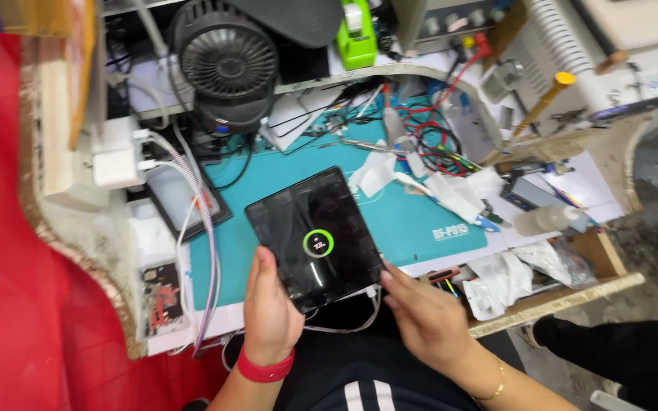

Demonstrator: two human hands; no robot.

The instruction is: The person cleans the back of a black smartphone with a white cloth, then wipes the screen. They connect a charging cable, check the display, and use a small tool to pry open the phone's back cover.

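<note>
Seated at a cluttered repair bench, a person grips a black tablet in the left hand, fingers wrapped around its lower left edge, thumb on the glass. A green ring glows on the dark screen. The right hand rests at the tablet's lower right corner, fingers loosely extended beside a white cable plugged in there. The tablet hovers over a teal work mat, near a black desk fan.
</note>
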